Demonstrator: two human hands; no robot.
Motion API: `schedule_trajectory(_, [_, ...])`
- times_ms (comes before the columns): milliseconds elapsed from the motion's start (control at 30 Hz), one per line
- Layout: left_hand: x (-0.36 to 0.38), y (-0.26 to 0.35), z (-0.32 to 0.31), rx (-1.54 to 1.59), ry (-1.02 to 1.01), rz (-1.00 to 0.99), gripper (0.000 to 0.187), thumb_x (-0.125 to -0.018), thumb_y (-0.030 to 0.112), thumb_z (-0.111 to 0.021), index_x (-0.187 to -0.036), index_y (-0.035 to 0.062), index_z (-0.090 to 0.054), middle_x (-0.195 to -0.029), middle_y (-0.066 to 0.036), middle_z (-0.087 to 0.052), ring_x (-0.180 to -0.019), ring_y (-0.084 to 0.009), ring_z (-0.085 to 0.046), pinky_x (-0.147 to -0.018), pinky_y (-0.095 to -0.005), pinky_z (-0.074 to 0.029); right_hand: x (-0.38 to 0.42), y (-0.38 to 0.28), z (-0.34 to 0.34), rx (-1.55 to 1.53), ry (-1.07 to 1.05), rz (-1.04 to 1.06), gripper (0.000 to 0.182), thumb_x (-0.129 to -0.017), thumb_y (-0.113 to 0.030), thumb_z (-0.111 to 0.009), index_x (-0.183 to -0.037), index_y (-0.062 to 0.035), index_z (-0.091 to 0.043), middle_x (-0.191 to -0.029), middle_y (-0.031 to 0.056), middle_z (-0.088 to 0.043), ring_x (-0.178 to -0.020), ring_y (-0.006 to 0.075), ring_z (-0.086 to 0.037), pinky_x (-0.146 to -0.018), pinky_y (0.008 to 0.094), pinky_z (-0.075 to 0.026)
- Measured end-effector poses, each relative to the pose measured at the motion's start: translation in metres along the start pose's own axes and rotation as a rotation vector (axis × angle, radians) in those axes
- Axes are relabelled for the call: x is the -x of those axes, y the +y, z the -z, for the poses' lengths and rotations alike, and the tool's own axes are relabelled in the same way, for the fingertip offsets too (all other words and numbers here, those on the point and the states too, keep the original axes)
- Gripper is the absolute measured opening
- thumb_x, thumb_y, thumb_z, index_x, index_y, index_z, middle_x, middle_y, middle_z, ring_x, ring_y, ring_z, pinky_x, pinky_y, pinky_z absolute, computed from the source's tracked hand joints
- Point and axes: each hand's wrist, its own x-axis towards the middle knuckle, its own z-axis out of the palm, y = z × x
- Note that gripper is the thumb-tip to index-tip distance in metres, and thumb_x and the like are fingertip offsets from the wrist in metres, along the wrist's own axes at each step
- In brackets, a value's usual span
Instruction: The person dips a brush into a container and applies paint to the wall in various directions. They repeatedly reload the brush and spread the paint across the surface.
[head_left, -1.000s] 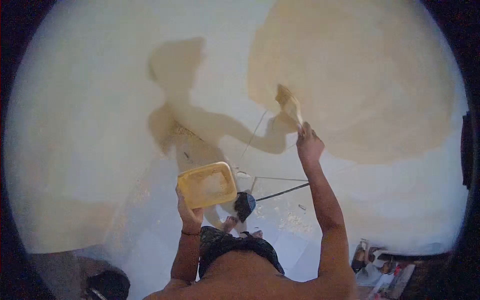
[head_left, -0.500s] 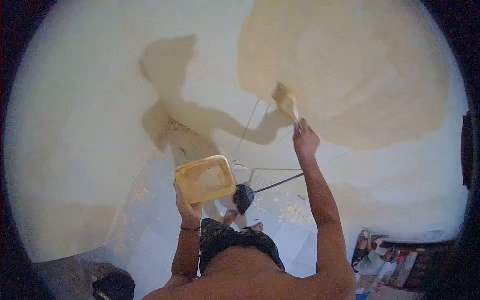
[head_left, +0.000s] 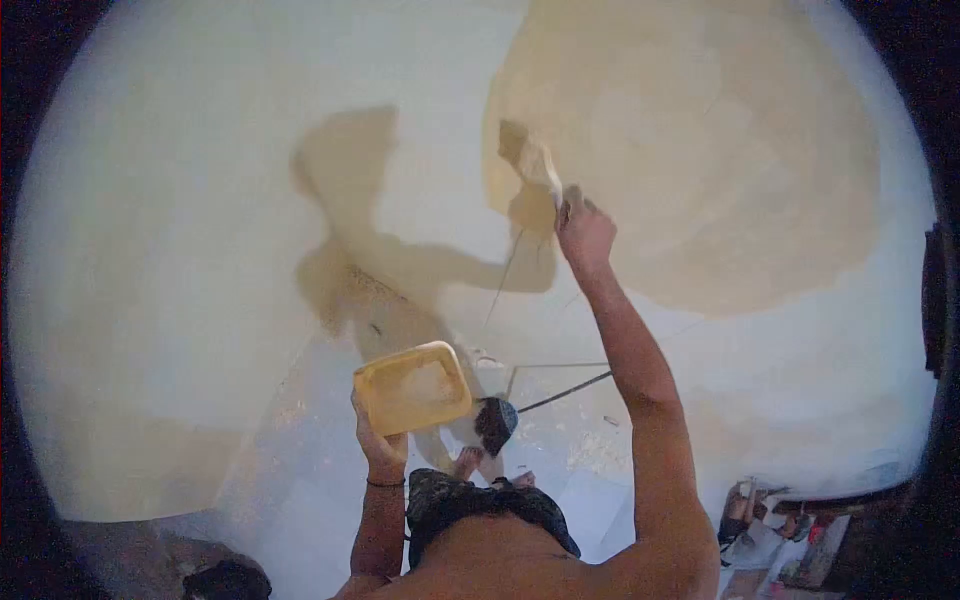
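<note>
My right hand (head_left: 585, 230) is raised to the wall, fingers closed round the pale handle of a paintbrush (head_left: 541, 165). The brush head lies over the left part of a broad tan painted patch (head_left: 700, 150), close to its edge. Lower down, my left hand (head_left: 382, 445) grips a yellow rectangular plastic tub (head_left: 413, 388) by its left side and underside. The tub is tilted so its inside shows, smeared with tan residue.
The pale wall (head_left: 180, 200) carries my shadow (head_left: 345, 160). Near my feet, a dark rounded object (head_left: 495, 425) with a thin black rod (head_left: 565, 392) overlaps the speckled floor (head_left: 590, 447). Assorted items (head_left: 790, 530) lie at lower right, a dark object (head_left: 228, 580) at lower left.
My right hand and the paintbrush have moved up and left along the wall, within the tan patch. The tub sits slightly lower in view, still in my left hand.
</note>
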Motion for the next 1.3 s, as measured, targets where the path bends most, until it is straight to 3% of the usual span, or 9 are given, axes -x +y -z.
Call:
schedule_trajectory(333, [-0.010,0.000,-0.008,0.063,0.057,-0.004,0.052,-0.103,0.047,-0.048,-0.143,0.0135,-0.044,-0.136,-0.009,-0.055,-0.127,-0.0288,-0.053,-0.105,-0.0489,-0.046,-0.184,-0.013,0.176,0.124,0.351,-0.052,0.022,-0.098,-0.035,-0.053,-0.105,-0.0154,-0.059,-0.077,0.0135,-0.069,-0.067,0.0350,-0.070,-0.056,0.0530,-0.052])
schedule_trajectory(400, [-0.018,-0.005,0.000,0.086,0.072,-0.005,0.051,-0.104,0.046,-0.048,-0.143,0.0140,-0.044,-0.137,-0.010,-0.054,-0.127,-0.0291,-0.053,-0.105,-0.0490,-0.047,-0.203,-0.001,0.205,-0.049,0.622,-0.095,0.029,-0.099,-0.039,-0.053,-0.098,-0.0119,-0.062,-0.080,0.0177,-0.069,-0.071,0.0380,-0.069,-0.061,0.0539,-0.053])
schedule_trajectory(500, [-0.017,-0.008,0.009,0.112,0.080,-0.018,0.051,-0.104,0.045,-0.048,-0.144,0.0147,-0.043,-0.138,-0.010,-0.053,-0.127,-0.0293,-0.052,-0.105,-0.0492,-0.047,-0.214,0.008,0.210,-0.218,0.695,-0.037,0.036,-0.099,-0.042,-0.053,-0.093,-0.0078,-0.063,-0.082,0.0208,-0.069,-0.077,0.0422,-0.068,-0.069,0.0544,-0.053])
schedule_trajectory(733, [-0.024,-0.001,0.002,0.119,-0.003,-0.013,0.049,-0.106,0.042,-0.045,-0.146,0.0147,-0.041,-0.140,-0.011,-0.053,-0.129,-0.0292,-0.052,-0.107,-0.0493,-0.045,-0.160,-0.015,0.163,-0.183,0.388,-0.030,0.039,-0.097,-0.041,-0.057,-0.090,-0.0030,-0.065,-0.084,0.0235,-0.069,-0.079,0.0432,-0.068,-0.074,0.0525,-0.053])
schedule_trajectory(933, [-0.038,-0.004,0.007,0.180,-0.022,0.021,0.048,-0.107,0.042,-0.041,-0.147,0.0147,-0.040,-0.143,-0.010,-0.051,-0.131,-0.0287,-0.050,-0.108,-0.0492,-0.045,-0.178,0.032,0.225,-0.171,0.644,-0.117,0.042,-0.098,-0.039,-0.058,-0.085,0.0001,-0.066,-0.079,0.0243,-0.067,-0.077,0.0440,-0.067,-0.069,0.0521,-0.051])
schedule_trajectory(1000, [-0.037,-0.005,0.010,0.129,-0.029,-0.014,0.049,-0.107,0.042,-0.042,-0.147,0.0146,-0.040,-0.143,-0.010,-0.050,-0.131,-0.0286,-0.050,-0.108,-0.0494,-0.045,-0.179,0.024,0.236,-0.387,0.686,-0.175,0.047,-0.099,-0.040,-0.056,-0.080,0.0011,-0.066,-0.078,0.0250,-0.067,-0.076,0.0444,-0.066,-0.068,0.0527,-0.049])
schedule_trajectory(1033, [-0.038,-0.006,0.011,0.073,-0.036,-0.044,0.050,-0.106,0.043,-0.043,-0.147,0.0145,-0.040,-0.144,-0.010,-0.049,-0.132,-0.0286,-0.049,-0.108,-0.0496,-0.045,-0.185,0.016,0.224,-0.391,0.581,-0.270,0.049,-0.098,-0.043,-0.057,-0.080,0.0016,-0.066,-0.080,0.0255,-0.067,-0.077,0.0443,-0.067,-0.070,0.0518,-0.050])
schedule_trajectory(1167, [-0.041,0.000,-0.026,0.082,-0.052,-0.036,0.057,-0.102,0.048,-0.049,-0.147,0.0126,-0.043,-0.142,-0.010,-0.052,-0.130,-0.0293,-0.051,-0.107,-0.0506,-0.046,-0.183,-0.024,0.151,-0.183,0.505,-0.083,0.042,-0.097,-0.042,-0.056,-0.090,-0.0016,-0.065,-0.083,0.0244,-0.067,-0.079,0.0438,-0.067,-0.073,0.0535,-0.053])
schedule_trajectory(1300, [-0.053,-0.001,-0.015,0.118,-0.130,0.014,0.056,-0.103,0.046,-0.048,-0.148,0.0139,-0.040,-0.143,-0.011,-0.051,-0.132,-0.0300,-0.049,-0.109,-0.0511,-0.043,-0.166,-0.009,0.200,-0.044,0.522,-0.144,0.038,-0.097,-0.041,-0.057,-0.090,-0.0037,-0.065,-0.080,0.0222,-0.069,-0.079,0.0428,-0.068,-0.073,0.0534,-0.054])
